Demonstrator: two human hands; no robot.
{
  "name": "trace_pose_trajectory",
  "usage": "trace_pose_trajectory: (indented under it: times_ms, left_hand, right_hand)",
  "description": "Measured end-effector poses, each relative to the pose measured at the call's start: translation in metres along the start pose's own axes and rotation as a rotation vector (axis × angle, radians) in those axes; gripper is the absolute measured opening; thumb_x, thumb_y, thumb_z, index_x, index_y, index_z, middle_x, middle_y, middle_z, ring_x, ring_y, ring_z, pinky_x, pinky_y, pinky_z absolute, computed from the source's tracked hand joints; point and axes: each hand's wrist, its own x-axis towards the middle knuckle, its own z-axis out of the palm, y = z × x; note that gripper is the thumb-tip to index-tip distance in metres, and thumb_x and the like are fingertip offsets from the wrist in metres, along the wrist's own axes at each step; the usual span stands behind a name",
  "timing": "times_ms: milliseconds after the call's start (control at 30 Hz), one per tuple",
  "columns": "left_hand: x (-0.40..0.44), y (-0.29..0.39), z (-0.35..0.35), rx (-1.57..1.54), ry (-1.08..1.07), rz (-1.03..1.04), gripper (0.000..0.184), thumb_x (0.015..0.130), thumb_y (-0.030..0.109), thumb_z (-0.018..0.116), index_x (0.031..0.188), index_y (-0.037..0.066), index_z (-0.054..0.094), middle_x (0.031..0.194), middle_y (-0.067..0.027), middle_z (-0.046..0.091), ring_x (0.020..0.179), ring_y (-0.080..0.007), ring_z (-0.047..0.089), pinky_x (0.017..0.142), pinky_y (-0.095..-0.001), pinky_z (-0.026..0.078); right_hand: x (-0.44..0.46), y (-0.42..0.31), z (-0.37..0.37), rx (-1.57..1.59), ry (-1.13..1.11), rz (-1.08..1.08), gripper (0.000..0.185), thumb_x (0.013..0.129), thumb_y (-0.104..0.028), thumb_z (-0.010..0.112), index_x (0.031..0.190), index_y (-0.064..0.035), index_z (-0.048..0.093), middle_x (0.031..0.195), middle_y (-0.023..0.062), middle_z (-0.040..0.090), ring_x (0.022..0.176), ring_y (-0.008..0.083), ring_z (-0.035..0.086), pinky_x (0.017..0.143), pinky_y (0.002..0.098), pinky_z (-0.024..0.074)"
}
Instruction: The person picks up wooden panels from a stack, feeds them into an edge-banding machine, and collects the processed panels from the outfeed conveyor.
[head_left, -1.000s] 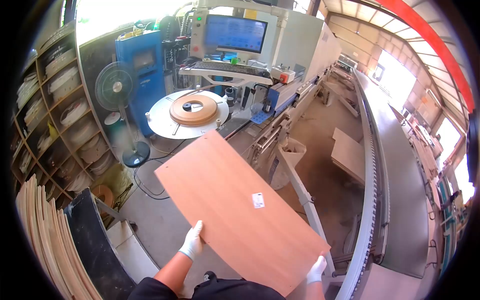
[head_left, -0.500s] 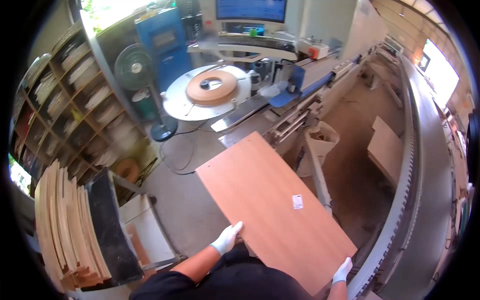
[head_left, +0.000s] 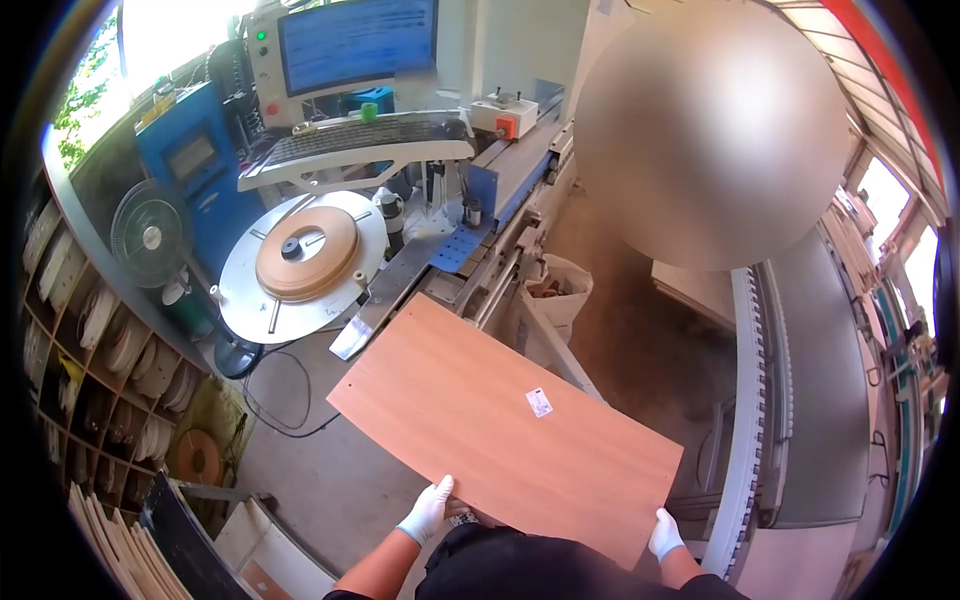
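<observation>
A large reddish-brown wood panel (head_left: 470,430) with a small white label (head_left: 539,402) on its face is held in front of my body. White gloves cover both hands. Along the panel's near long edge, my left hand (head_left: 427,510) grips it with the thumb on top and the fingers hidden beneath. At the right end, near the corner, my right hand (head_left: 664,534) is closed on the edge. The panel's far left corner reaches close to the machine's metal rail (head_left: 395,285).
Left of the rail, a round reel plate (head_left: 240,305) carries a roll of brown edging (head_left: 318,250). Beyond are a keyboard (head_left: 360,137) and monitor (head_left: 358,45). A fan (head_left: 150,235) and shelves (head_left: 110,400) stand left; a white sack (head_left: 560,300) and toothed conveyor (head_left: 745,420) are right.
The panel has turned toward a more crosswise angle, its far end swinging left, with both hands still on it. My view has shifted right and nearer the machine.
</observation>
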Motion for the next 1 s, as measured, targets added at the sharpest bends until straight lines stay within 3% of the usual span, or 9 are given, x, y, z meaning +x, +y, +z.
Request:
trace_pose_trajectory:
  times_ms: [133,267,400,533,600,733,767,833,1000]
  left_hand:
    - [0.014,0.018,0.0,0.028,0.037,0.007,0.049,0.101,0.045,0.047,0.13,0.006,0.048,0.12,-0.0145,0.063,0.104,-0.0287,0.065,0.084,-0.0395,0.054]
    - [0.021,0.018,-0.003,0.038,-0.072,-0.039,0.057,0.099,0.046,0.05,0.132,0.0,0.045,0.123,-0.0182,0.061,0.105,-0.0307,0.065,0.085,-0.0386,0.055]
    - [0.013,0.034,-0.001,0.072,-0.152,-0.137,0.058,0.099,0.045,0.051,0.131,-0.003,0.045,0.118,-0.0226,0.062,0.103,-0.0313,0.065,0.086,-0.0391,0.054]
    - [0.028,0.048,-0.024,0.08,0.075,-0.041,0.053,0.099,0.044,0.052,0.119,-0.004,0.052,0.103,-0.0203,0.066,0.092,-0.0296,0.068,0.078,-0.0387,0.057]
    - [0.025,0.076,-0.031,0.092,0.208,0.077,0.051,0.099,0.044,0.051,0.116,-0.003,0.056,0.101,-0.019,0.068,0.087,-0.0253,0.069,0.07,-0.033,0.058]
    - [0.03,0.106,-0.035,0.149,0.078,-0.045,0.058,0.102,0.048,0.04,0.119,-0.005,0.055,0.104,-0.0212,0.069,0.094,-0.0296,0.069,0.081,-0.0395,0.056]
    - [0.033,0.109,-0.029,0.224,0.049,-0.04,0.061,0.102,0.052,0.036,0.112,-0.003,0.062,0.1,-0.0191,0.07,0.091,-0.0303,0.07,0.08,-0.0402,0.056]
    - [0.041,0.116,-0.016,0.199,-0.004,-0.039,0.061,0.102,0.051,0.037,0.115,-0.004,0.059,0.102,-0.0197,0.069,0.092,-0.0302,0.069,0.081,-0.039,0.056]
    - [0.071,0.123,0.02,0.053,0.089,-0.087,0.057,0.102,0.049,0.039,0.117,-0.002,0.058,0.103,-0.0169,0.068,0.091,-0.0263,0.069,0.08,-0.0367,0.056]
  right_hand:
    - [-0.016,-0.008,0.033,0.174,-0.004,0.112,0.04,0.095,-0.027,0.05,0.128,-0.0034,0.053,0.128,0.0135,0.057,0.119,0.0316,0.054,0.102,0.0491,0.0428]
    - [0.012,0.001,0.021,-0.062,0.091,-0.025,0.039,0.096,-0.027,0.054,0.125,-0.0017,0.054,0.125,0.0142,0.059,0.113,0.0305,0.057,0.098,0.0478,0.0455]
    - [0.02,-0.023,0.025,-0.117,0.186,-0.012,0.038,0.097,-0.027,0.053,0.123,0.001,0.055,0.123,0.0135,0.059,0.113,0.0288,0.057,0.098,0.0449,0.0455]
    - [0.022,-0.062,0.039,-0.258,0.274,-0.054,0.043,0.096,-0.032,0.056,0.122,0.0025,0.057,0.121,0.0123,0.06,0.112,0.0249,0.056,0.1,0.0391,0.0421]
    - [0.04,-0.068,0.022,-0.294,0.262,-0.049,0.044,0.096,-0.034,0.056,0.121,0.0025,0.058,0.122,0.0115,0.06,0.113,0.0228,0.054,0.102,0.0373,0.0395]
    - [0.056,-0.088,0.02,-0.427,0.261,-0.123,0.048,0.096,-0.036,0.054,0.122,0.0039,0.057,0.123,0.0112,0.058,0.118,0.0216,0.051,0.104,0.0357,0.0372]
    - [0.063,-0.096,0.021,-0.4,0.253,-0.114,0.049,0.097,-0.037,0.052,0.123,0.0042,0.056,0.123,0.0113,0.058,0.117,0.022,0.051,0.103,0.036,0.0378]
    - [0.067,-0.113,0.041,-0.246,0.19,-0.058,0.051,0.099,-0.039,0.048,0.124,0.0049,0.055,0.12,0.0121,0.059,0.112,0.0234,0.055,0.1,0.0371,0.0411]
    - [0.087,-0.138,0.067,-0.468,0.35,-0.235,0.05,0.099,-0.038,0.046,0.121,0.0054,0.057,0.117,0.0121,0.06,0.105,0.0229,0.057,0.096,0.0368,0.0436]
